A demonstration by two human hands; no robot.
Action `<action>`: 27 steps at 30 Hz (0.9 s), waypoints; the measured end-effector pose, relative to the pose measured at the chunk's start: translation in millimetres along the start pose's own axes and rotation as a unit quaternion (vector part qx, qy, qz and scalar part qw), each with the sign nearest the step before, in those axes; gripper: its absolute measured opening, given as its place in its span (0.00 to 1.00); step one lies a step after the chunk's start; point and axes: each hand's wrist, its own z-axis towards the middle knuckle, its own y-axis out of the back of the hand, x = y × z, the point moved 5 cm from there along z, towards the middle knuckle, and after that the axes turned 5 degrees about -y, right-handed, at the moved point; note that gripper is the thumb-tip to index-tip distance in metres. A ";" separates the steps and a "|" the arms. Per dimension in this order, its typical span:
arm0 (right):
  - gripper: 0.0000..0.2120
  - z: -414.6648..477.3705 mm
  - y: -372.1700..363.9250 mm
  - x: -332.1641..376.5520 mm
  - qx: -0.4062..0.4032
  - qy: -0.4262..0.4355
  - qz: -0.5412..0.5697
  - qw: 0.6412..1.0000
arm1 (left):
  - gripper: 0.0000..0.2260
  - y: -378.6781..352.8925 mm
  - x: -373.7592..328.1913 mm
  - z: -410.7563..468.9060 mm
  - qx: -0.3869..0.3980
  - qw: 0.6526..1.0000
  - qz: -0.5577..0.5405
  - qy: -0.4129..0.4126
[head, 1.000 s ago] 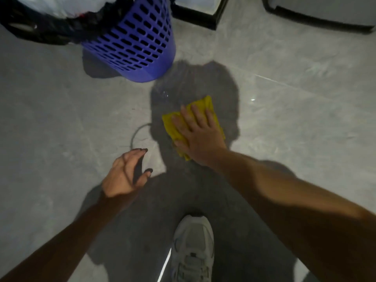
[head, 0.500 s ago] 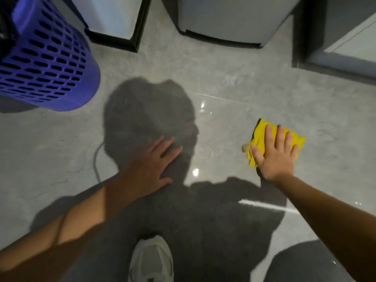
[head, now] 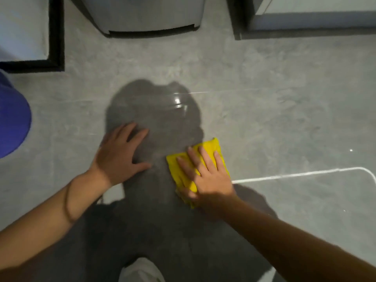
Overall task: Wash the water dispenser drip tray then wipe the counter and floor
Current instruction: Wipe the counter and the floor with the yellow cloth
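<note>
A folded yellow cloth [head: 211, 148] lies flat on the grey tiled floor [head: 274, 123]. My right hand [head: 205, 176] presses down on it with fingers spread, covering most of its near half. My left hand [head: 120, 154] rests palm-down on the bare floor just left of the cloth, fingers apart, holding nothing. A wet glint [head: 178, 101] shows on the tile beyond the hands. The drip tray and the counter are out of view.
The base of a grey appliance [head: 150, 21] stands at top centre, a black-framed unit [head: 55, 37] at top left, a cabinet base [head: 305, 27] at top right. A blue basket [head: 12, 119] sits at the left edge. My light shoe [head: 140, 271] is at the bottom.
My right hand has slid the yellow cloth back leftward across the floor toward my left hand. The left hand stays planted on the tile. The view has shifted, pushing the blue basket further left.
</note>
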 end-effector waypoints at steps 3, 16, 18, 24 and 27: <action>0.39 -78.8 -3.1 -58.1 0.026 -0.069 -0.002 0.997 | 0.47 2.6 -6.6 11.4 -0.001 1.000 -0.004 0.012; 0.30 65.9 62.4 -210.0 -0.051 -0.482 0.099 0.869 | 0.48 -8.0 -10.2 16.2 -0.007 0.999 -0.007 0.031; 0.27 87.8 69.7 -171.0 -0.072 -0.401 0.077 0.910 | 0.48 -8.8 -9.2 16.8 -0.010 0.999 -0.011 0.035; 0.11 39.5 74.7 -59.8 -0.011 -0.187 0.160 0.969 | 0.48 -8.4 -18.8 14.7 0.060 0.996 0.001 0.061; 0.07 -13.0 92.7 -60.8 0.106 -0.304 0.282 0.904 | 0.39 9.8 -33.1 -6.7 0.187 0.978 -0.054 0.068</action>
